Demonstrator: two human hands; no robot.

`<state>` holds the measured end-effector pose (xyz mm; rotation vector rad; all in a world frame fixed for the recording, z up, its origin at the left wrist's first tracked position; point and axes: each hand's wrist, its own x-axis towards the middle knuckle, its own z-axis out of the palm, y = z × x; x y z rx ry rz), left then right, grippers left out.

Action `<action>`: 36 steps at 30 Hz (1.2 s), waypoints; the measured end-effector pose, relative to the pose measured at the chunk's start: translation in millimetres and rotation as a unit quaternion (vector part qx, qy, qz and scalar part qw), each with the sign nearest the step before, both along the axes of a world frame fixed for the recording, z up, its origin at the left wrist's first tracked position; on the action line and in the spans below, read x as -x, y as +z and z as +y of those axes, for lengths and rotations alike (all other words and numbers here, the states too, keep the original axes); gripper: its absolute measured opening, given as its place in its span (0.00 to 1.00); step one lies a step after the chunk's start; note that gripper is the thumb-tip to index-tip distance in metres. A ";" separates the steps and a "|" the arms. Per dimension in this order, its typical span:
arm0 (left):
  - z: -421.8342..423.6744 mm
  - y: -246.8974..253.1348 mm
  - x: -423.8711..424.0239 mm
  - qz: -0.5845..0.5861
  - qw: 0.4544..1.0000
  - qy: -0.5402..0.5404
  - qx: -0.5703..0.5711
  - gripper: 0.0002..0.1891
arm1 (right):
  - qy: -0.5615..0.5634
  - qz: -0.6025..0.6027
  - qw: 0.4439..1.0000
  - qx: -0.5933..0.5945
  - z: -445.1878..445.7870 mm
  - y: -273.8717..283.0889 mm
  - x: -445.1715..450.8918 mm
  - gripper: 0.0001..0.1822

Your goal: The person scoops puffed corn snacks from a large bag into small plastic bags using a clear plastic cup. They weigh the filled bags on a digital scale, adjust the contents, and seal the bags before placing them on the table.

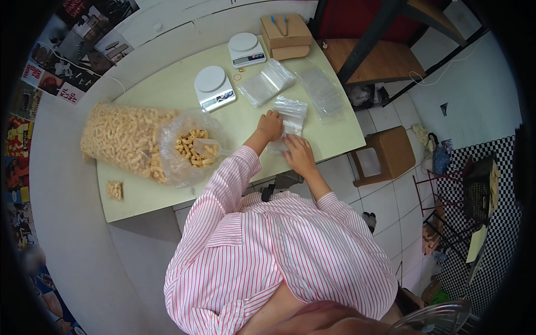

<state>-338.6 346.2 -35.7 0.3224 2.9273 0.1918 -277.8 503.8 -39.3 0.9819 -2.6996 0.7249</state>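
Note:
My left hand (271, 126) lies with bent fingers on the left side of a stack of clear plastic bags (294, 108). Close by on the right, my right hand (300, 154) touches a clear bag at the stack's near end; whether either hand pinches the film is hidden. Another stack of clear bags (268, 82) lies beyond, with thin clear bags (321, 93) to its right. At left, a large open bag of tube-shaped snacks (125, 142) lies on its side, a clear plastic scoop (206, 147) in its mouth. A small filled bag (114, 190) sits at the table's left end.
Two white digital kitchen scales (215, 88) (246, 49) stand toward the wall, with rubber bands (238, 77) beside them. Blue-tipped tongs (279, 26) rest on a cardboard box (289, 35). A brown stool (387, 155) stands on the tiled floor right of the pale green table (335, 142).

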 end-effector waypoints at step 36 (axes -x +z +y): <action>-9.9 -11.4 1.6 0.042 0.987 0.062 -0.140 0.14 | -0.176 -0.367 0.620 0.670 70.2 -48.7 -2.1 0.04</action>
